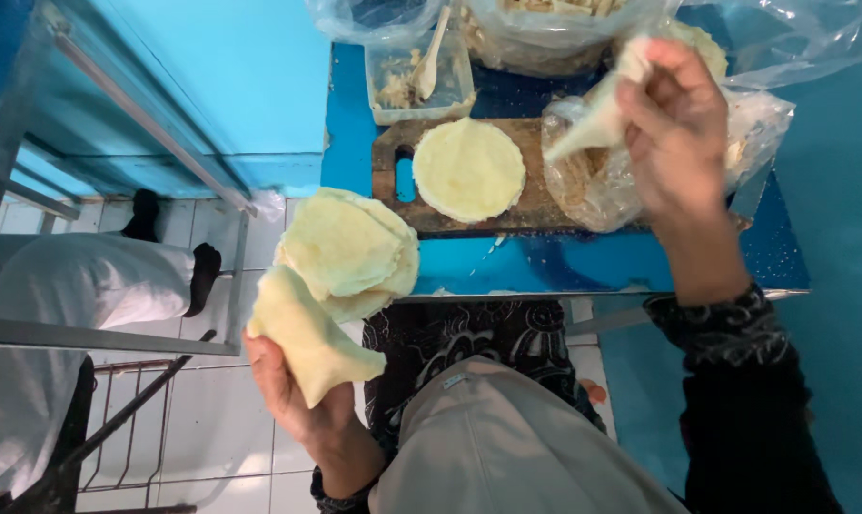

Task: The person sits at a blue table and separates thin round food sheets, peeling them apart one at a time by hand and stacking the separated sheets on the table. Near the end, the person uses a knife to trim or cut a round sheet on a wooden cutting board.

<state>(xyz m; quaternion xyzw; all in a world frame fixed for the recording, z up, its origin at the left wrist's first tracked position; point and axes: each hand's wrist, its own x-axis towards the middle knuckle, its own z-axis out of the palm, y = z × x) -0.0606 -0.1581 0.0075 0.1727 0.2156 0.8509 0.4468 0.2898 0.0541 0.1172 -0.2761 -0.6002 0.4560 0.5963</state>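
The left hand (297, 400) holds a pale yellow folded triangular pastry (307, 338), beside a stack of thin round dough sheets (355, 249). The right hand (678, 133) grips a white piping bag (597, 119). One round dough sheet (469, 169) lies on the brown wooden board (545, 205) on the blue bench (564, 262).

Counted: two folded pastry triangles, one in the left hand (297, 400), one in the right hand (673, 128). One flat dough round (468, 169) between them. One wrapper stack (355, 249) just above the left hand.
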